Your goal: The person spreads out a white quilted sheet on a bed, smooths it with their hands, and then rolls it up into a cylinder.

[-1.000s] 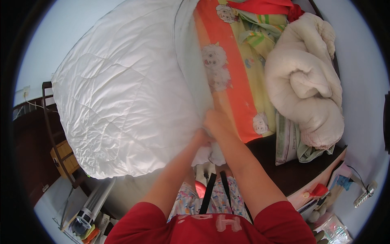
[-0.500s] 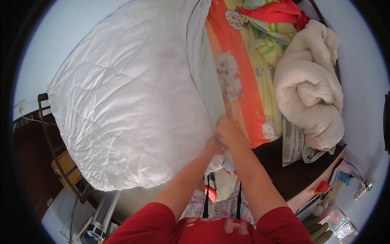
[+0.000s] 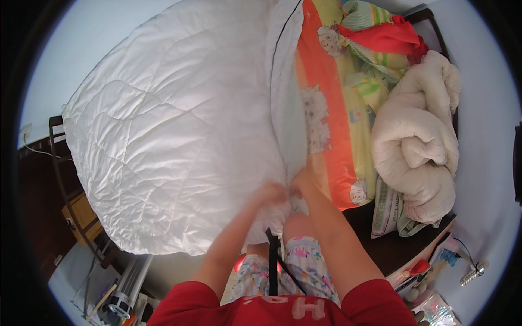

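Note:
A large white quilt (image 3: 163,125) is spread over the left and middle of the bed. Its right side borders a pale cover edge with dark piping (image 3: 281,35), which runs down toward my hands. My right hand (image 3: 302,183) is closed on the near part of that pale edge. Just left of it, my left hand (image 3: 271,193) is over the quilt, its fingers smeared by motion. Right of the pale edge lies an orange and yellow sheet (image 3: 337,136) printed with cartoon sheep.
A bundled cream quilt (image 3: 416,136) lies along the right wall, partly over a folded patterned cloth (image 3: 386,209). Red, green and yellow fabric (image 3: 380,41) is heaped at the far right. Dark bed boards (image 3: 375,233) show nearby. A dark ladder-like frame (image 3: 70,179) stands left.
My left hand has moved left, away from my right hand, which keeps hold of the pale edge. The view has shifted a little, and a bare knee now shows below my hands.

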Tool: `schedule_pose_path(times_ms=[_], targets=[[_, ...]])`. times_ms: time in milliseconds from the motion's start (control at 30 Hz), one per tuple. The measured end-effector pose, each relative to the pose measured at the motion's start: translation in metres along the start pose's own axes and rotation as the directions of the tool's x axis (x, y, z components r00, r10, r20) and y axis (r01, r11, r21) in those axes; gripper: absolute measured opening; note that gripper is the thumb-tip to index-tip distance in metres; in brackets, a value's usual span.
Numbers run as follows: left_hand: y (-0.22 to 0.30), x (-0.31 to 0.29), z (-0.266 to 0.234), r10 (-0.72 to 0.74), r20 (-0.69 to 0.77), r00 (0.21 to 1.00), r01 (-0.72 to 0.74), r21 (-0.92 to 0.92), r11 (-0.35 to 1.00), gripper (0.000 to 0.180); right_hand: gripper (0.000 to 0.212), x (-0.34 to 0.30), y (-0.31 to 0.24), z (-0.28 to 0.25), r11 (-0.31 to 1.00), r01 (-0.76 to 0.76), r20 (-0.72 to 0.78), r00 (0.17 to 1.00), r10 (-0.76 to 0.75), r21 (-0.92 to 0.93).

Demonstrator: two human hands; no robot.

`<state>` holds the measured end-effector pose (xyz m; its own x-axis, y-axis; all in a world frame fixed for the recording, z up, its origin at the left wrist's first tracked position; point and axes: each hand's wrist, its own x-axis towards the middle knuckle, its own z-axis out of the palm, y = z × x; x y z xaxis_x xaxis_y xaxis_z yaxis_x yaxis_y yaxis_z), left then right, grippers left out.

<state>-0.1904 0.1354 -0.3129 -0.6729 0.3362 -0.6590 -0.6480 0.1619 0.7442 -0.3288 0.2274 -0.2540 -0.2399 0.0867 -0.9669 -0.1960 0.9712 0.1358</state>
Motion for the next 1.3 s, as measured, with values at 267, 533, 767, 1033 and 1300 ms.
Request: schedule_pose_path(times_ms=[267, 533, 767, 1033, 1300], targets=[[0.099, 0.051, -0.103, -0.306, -0.289, 0.907, 0.106, -0.548, 0.83, 0.035, 0.015, 0.04, 0.019, -0.002, 0.988, 0.104, 0.294, 0.954, -0.065, -0.118], [0.083, 0.069, -0.086, -0.324, -0.435, 0.84, 0.058, -0.522, 0.851, 0.031, 0.014, 0.038, 0.023, -0.005, 0.982, 0.165, 0.322, 0.938, -0.126, -0.096], [0.162, 0.087, -0.056, 0.249, -0.968, -0.01, 0.078, 0.247, 0.966, 0.036, 0.013, 0.044, 0.028, 0.008, 0.982, 0.185, 0.216, 0.961, -0.175, -0.03], [0.175, 0.114, -0.131, 0.138, -0.979, 0.153, 0.12, 0.157, 0.98, 0.026, 0.012, 0.052, 0.03, 0.009, 0.991, 0.13, 0.289, 0.949, -0.122, -0.01], [0.069, 0.189, -0.165, 0.161, -0.937, 0.31, -0.386, 0.031, 0.922, 0.027, 0.011, 0.031, 0.023, -0.009, 0.993, 0.096, 0.349, 0.93, -0.115, 0.073]])
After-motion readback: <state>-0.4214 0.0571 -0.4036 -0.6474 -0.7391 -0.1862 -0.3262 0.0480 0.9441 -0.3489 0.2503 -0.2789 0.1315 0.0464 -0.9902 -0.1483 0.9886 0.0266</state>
